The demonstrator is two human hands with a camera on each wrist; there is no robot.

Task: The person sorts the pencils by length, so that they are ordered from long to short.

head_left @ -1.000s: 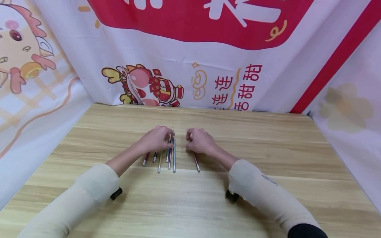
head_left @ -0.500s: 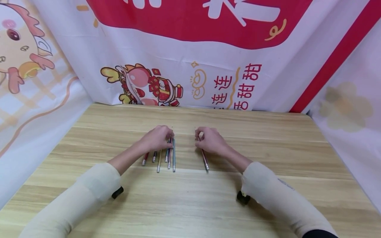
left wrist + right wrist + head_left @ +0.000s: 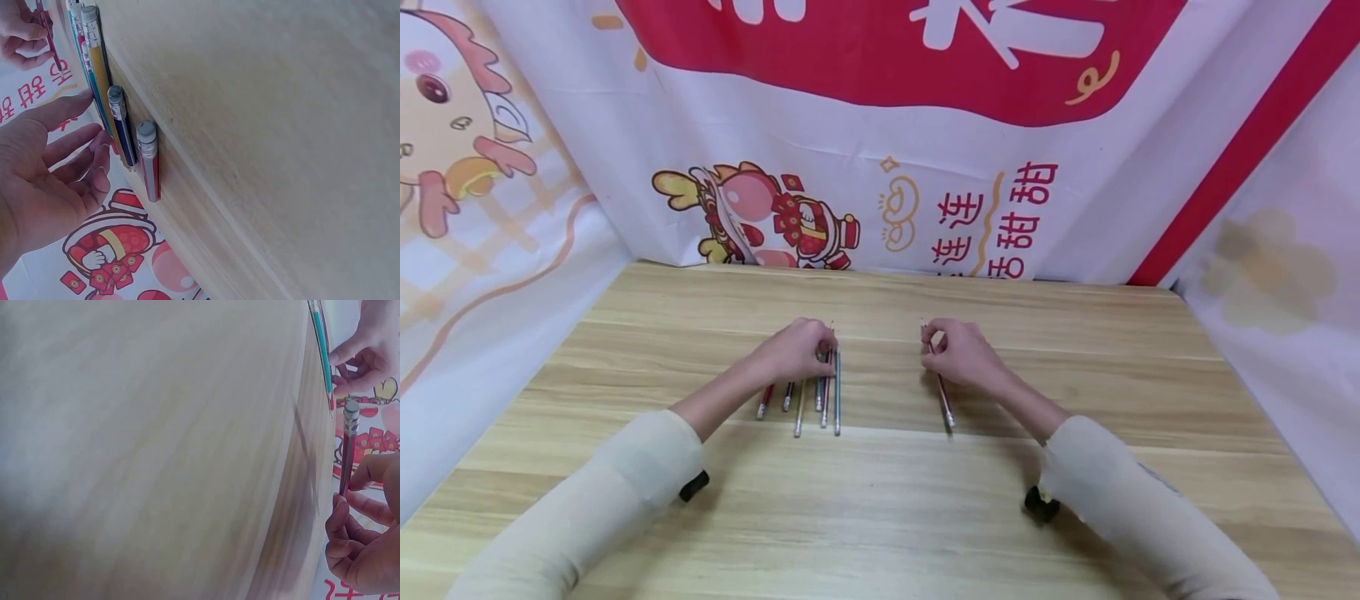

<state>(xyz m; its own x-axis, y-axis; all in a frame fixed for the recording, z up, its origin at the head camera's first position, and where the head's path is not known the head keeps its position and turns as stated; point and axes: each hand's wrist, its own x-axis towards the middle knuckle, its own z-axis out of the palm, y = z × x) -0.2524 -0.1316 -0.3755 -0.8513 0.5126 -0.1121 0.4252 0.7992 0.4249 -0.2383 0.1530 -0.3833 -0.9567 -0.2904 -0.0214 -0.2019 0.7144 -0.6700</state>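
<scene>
The right hand [image 3: 961,354] pinches a dark red pencil [image 3: 943,393] — well apart, to the right of the teal pencil [image 3: 838,392] — its long axis slanting so its eraser end [image 3: 951,422] lies farther from the teal pencil than its tip. The left hand [image 3: 793,350] is nearer the teal pencil, fingers bent; whether they grip anything, I cannot tell. The head view shows that tip; the right wrist view hides it.

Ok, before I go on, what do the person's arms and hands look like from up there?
The left sleeve and right sleeve are long and cream-coloured, the right one with a faint dark mark too small to read. A small black piece shows beneath each cuff. The left hand and right hand wear no gloves.
</scene>
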